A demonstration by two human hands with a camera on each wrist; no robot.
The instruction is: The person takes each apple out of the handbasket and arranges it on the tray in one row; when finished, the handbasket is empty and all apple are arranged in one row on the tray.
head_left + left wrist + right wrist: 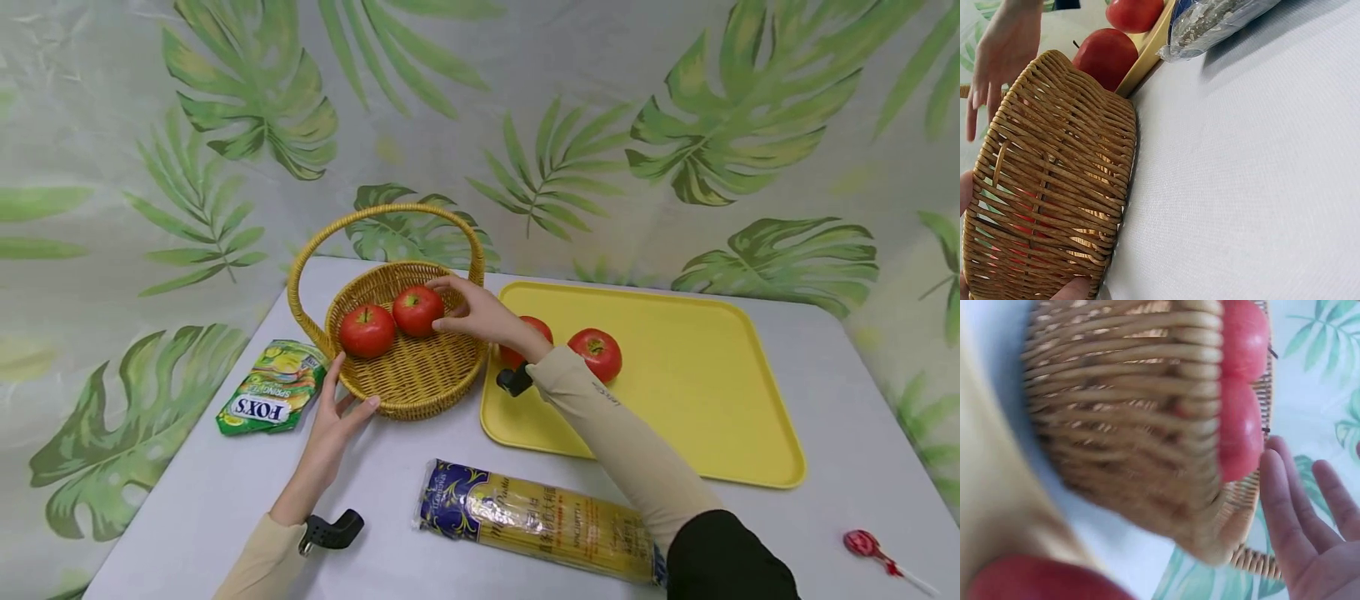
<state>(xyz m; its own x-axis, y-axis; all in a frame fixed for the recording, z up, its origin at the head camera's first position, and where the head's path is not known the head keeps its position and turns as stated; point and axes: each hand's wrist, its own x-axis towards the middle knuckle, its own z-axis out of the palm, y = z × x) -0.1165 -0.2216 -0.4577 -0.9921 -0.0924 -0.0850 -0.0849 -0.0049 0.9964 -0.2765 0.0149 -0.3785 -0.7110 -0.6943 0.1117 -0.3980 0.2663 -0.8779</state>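
My right hand point(480, 313) is over the right side of a wicker basket point(408, 408), beside one of two red apples point(417, 311) inside it. In the right wrist view its extended fingers point(1280, 494) are apart from the fruit, with nothing in the palm. The other apple point(367, 331) sits at the left inside the basket. My left hand point(330, 429) rests against the basket's near left side, finger and thumb spread along it. A thumb tip point(1074, 289) shows low on the woven wall in the left wrist view.
Right of the basket lies a yellow tray point(690, 375) carrying two more red apples point(596, 354). A green FOX'S packet point(272, 387) is at the left. Nearer are a spaghetti pack point(555, 525), partly under the right forearm, and a lollipop point(862, 543). The basket's tall handle point(386, 210) arches up.
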